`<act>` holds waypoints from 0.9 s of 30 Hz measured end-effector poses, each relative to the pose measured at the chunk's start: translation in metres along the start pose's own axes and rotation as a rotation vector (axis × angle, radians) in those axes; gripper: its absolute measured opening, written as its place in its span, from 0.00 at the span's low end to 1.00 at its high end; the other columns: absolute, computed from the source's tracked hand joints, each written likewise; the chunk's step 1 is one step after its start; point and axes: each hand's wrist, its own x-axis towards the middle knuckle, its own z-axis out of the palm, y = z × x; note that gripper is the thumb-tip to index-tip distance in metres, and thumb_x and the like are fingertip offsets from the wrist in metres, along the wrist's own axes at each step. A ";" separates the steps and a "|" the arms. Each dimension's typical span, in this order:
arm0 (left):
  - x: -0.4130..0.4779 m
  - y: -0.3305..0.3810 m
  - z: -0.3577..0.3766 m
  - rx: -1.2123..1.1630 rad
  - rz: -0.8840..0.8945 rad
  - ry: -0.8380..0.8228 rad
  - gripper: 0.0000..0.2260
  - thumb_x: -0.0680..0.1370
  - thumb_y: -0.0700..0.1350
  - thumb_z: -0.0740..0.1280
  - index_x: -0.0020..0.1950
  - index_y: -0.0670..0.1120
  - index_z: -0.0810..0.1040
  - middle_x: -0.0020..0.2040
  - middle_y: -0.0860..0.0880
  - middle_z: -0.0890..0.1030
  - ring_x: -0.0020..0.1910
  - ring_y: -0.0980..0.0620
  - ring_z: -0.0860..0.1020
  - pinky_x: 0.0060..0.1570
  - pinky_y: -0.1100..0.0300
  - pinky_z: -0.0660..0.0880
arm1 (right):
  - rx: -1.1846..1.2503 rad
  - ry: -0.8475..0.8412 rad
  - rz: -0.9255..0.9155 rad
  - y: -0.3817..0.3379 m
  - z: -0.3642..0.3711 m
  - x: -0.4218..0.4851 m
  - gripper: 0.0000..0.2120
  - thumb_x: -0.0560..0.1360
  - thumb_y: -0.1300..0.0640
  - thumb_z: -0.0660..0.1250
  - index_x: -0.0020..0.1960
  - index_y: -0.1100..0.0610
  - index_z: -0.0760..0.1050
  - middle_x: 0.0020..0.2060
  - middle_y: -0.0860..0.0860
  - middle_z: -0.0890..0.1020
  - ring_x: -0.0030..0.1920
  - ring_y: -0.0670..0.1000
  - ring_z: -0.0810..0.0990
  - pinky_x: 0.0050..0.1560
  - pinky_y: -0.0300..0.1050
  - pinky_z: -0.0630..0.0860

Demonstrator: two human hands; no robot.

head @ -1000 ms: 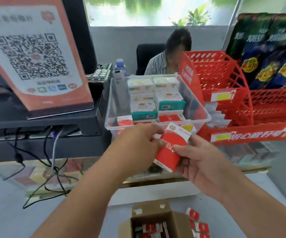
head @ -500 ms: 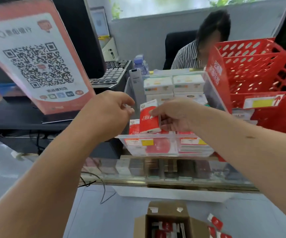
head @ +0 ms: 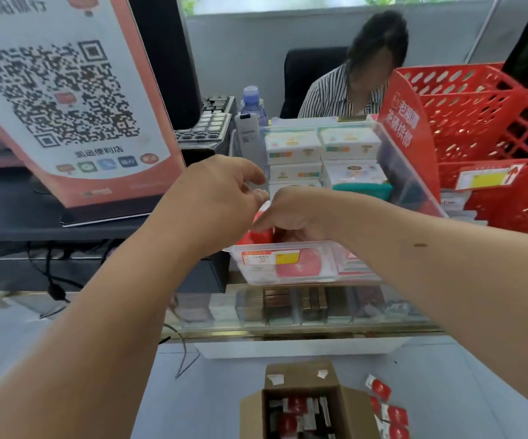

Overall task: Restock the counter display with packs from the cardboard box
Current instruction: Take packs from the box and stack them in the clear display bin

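A clear plastic display bin (head: 326, 264) stands on the glass counter, with white and teal boxes (head: 319, 144) stacked in its back rows. My right hand (head: 297, 213) reaches over the front wall, fingers curled down round a red pack (head: 257, 237) in the front left compartment; most of the pack is hidden by the hand. Just left of it hovers my left hand (head: 221, 201), fingers loosely curled and holding nothing. The open cardboard box (head: 297, 375) sits low in view with several red packs inside. More loose red packs (head: 389, 416) lie to its right.
A large QR-code sign (head: 66, 99) stands at the left on a black stand. A red basket rack (head: 478, 122) is right of the bin. A person (head: 351, 90) sits behind the counter. Keyboard (head: 212, 122) and water bottle (head: 251, 103) are behind the bin.
My right hand has carried the red pack up from in front of the bin and down into the front left compartment. My left hand has let go of the pack and stays beside it.
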 end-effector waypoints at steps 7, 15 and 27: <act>-0.003 -0.006 0.002 -0.052 0.076 -0.036 0.12 0.80 0.50 0.65 0.63 0.55 0.78 0.54 0.53 0.82 0.50 0.54 0.80 0.49 0.60 0.75 | 0.035 0.097 0.006 0.004 -0.012 -0.023 0.12 0.76 0.55 0.70 0.55 0.62 0.76 0.39 0.57 0.81 0.35 0.54 0.79 0.42 0.48 0.79; -0.034 -0.003 0.014 -0.073 0.136 -0.113 0.11 0.79 0.50 0.65 0.61 0.56 0.79 0.48 0.54 0.83 0.47 0.53 0.80 0.50 0.55 0.78 | 0.342 0.359 -0.240 0.030 -0.016 -0.104 0.10 0.77 0.56 0.70 0.58 0.57 0.79 0.48 0.58 0.84 0.49 0.55 0.85 0.54 0.51 0.82; -0.104 0.011 0.118 0.012 0.037 -0.263 0.08 0.80 0.47 0.65 0.56 0.56 0.80 0.47 0.55 0.81 0.45 0.53 0.77 0.45 0.57 0.75 | 0.409 0.268 -0.146 0.157 0.025 -0.150 0.06 0.78 0.56 0.68 0.55 0.54 0.80 0.47 0.54 0.84 0.48 0.52 0.84 0.49 0.46 0.83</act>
